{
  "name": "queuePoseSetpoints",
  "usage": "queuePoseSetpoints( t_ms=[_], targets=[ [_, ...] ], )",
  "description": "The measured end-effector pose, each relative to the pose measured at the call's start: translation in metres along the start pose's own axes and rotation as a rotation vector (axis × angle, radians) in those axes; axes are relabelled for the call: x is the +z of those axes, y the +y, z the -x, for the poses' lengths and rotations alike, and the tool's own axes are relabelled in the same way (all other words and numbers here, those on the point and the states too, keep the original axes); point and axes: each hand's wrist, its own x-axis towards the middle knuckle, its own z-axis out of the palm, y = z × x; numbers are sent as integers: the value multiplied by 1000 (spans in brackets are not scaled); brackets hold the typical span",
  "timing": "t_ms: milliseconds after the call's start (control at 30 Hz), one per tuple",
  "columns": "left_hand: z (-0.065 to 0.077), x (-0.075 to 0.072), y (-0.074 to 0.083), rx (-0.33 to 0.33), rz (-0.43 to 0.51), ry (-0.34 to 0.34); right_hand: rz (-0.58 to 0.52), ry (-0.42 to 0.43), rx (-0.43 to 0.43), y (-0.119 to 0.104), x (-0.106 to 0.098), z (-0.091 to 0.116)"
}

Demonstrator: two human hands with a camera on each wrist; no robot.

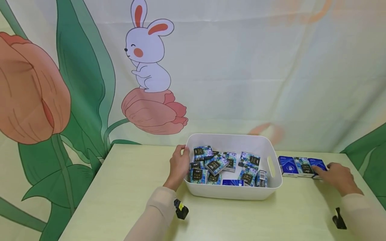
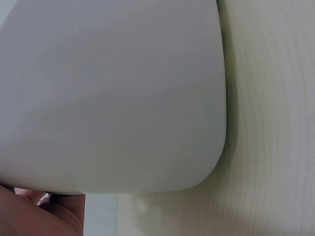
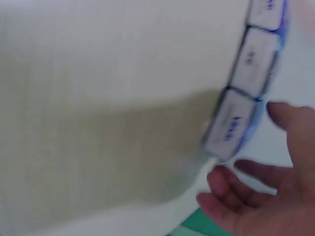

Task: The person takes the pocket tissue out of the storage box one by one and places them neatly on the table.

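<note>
My left hand [image 1: 179, 165] grips the left end of a white plastic basket [image 1: 229, 193], its fingers at the handle opening; part of that hand [image 2: 44, 216] shows under the basket wall [image 2: 113, 108] in the left wrist view. Several small flowered tissue packs [image 1: 216, 165] and a blue one [image 1: 233, 182] lie inside. To the basket's right, a blue pack [image 1: 287, 165], a flowered pack [image 1: 302, 164] and another blue pack [image 1: 318, 163] form a row. Around the row's right end, my right hand [image 1: 339, 177] has thumb and fingers spread apart, close to the last pack [image 3: 231, 123].
Both hands work over a pale wood-grain table [image 1: 126, 187]. A printed cloth [image 1: 229, 67] with a rabbit and tulips hangs right behind it. Black camera mounts [image 1: 181, 210] sit at both wrists. The basket's right handle hole [image 1: 271, 166] faces the row of packs.
</note>
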Motion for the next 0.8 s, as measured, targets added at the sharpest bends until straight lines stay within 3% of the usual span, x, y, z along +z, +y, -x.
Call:
queuePoseSetpoints(
  t_ms=[133,233,433,600,800],
  targets=[
    [0,1,-1,4,2,-2,-58,116,-48,-30,-19,9],
    [0,1,-1,11,5,-1,-101,173,-161,-70,-43,14],
    [0,1,-2,23,12,-11,-102,184,-423,-155,-76,26],
    [0,1,-2,29,11,-6,-33,172,-607,-210,-78,32],
    [-1,1,-3,24,7,2,108,149,-835,-252,-55,22]
  ],
)
